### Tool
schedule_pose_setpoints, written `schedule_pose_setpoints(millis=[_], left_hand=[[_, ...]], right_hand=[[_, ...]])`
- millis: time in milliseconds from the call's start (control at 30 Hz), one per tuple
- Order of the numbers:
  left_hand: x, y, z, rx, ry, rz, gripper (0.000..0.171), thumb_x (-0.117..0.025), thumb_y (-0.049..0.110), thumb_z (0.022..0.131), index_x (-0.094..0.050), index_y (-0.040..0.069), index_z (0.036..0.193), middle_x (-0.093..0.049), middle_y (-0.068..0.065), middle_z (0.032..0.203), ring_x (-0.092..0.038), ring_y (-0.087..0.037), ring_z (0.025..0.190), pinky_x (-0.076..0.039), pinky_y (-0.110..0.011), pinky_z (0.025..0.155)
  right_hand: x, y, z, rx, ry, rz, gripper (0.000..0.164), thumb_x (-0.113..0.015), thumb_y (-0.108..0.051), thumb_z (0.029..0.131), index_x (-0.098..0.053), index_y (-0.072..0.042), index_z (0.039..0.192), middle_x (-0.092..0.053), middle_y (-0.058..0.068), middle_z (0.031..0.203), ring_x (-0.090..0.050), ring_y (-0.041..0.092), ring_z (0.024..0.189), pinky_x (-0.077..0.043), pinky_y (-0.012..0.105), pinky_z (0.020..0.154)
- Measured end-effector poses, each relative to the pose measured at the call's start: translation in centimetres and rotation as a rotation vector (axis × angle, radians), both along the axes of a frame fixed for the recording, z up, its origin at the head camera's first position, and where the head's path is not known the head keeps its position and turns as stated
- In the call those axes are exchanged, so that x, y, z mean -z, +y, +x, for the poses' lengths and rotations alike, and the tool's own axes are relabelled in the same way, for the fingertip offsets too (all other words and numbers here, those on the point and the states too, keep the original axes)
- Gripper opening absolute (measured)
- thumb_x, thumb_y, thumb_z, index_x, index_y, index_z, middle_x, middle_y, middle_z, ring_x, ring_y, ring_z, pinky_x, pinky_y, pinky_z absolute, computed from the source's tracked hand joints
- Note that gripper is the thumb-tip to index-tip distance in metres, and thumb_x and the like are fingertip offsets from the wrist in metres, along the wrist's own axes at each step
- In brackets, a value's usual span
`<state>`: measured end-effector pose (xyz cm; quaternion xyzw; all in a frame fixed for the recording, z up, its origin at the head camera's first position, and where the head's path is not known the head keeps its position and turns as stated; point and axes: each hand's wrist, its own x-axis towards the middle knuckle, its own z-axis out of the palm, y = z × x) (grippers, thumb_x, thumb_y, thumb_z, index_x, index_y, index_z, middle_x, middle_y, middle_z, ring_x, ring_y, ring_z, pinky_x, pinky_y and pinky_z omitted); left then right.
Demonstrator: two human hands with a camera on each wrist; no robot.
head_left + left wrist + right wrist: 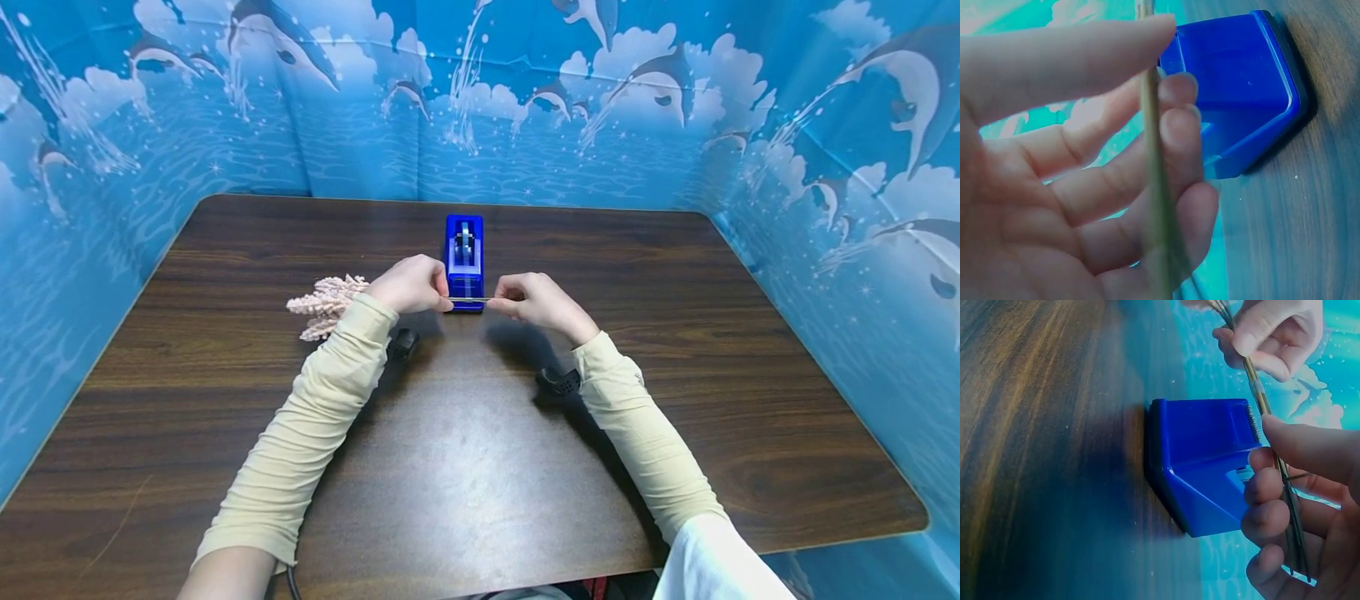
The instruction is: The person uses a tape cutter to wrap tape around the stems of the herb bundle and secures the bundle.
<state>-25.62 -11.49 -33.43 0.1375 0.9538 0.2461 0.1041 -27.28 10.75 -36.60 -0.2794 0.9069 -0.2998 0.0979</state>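
My left hand [412,285] pinches a thin bundle of stems [1254,378] between thumb and fingers. At the other end of the same bundle my right hand [542,300] grips it, and the loose stem ends run down across that palm. A shiny clear band, like tape, wraps the stems between the two hands in the right wrist view. Pale pink flower sprigs [330,304] stick out to the left, partly hidden behind the left hand and sleeve. Just beyond the stems stands a blue tape dispenser [464,254], a roll in its far part and a serrated edge at its near end.
The brown wooden table [225,267] has rounded corners. A blue dolphin-print curtain [360,158] hangs along its back and sides. Below the wrists show dark camera units [558,382], and a black cable [292,581] lies by the left forearm.
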Motion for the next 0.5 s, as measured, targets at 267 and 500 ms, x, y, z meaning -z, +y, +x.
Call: schedule_pose_setpoints(millis=[267,500], left_hand=[[0.16,-0.06,0.02,0.049,-0.021,-0.034,0.022,-0.064,0.019,0.091,-0.073,0.0,0.091,-0.064,-0.001,0.076,-0.052,-0.017,0.074,-0.041,-0.028,0.069],[0.17,0.06,0.06,-0.006,-0.017,-0.035,0.021,-0.065,0.023,0.09,-0.071,0.004,0.083,-0.069,-0.003,0.07,-0.055,-0.015,0.071,-0.039,-0.026,0.067]], right_hand=[[0.47,-0.26,-0.07,0.007,-0.013,0.014,0.022,-0.062,-0.03,0.095,-0.062,-0.011,0.082,-0.054,-0.002,0.06,-0.052,0.012,0.054,-0.04,0.026,0.054],[0.66,-0.42,-0.15,0.025,0.013,0.031,0.042,-0.047,-0.035,0.102,-0.071,-0.005,0.085,-0.046,-0.004,0.06,-0.038,0.011,0.056,-0.034,0.026,0.057]])
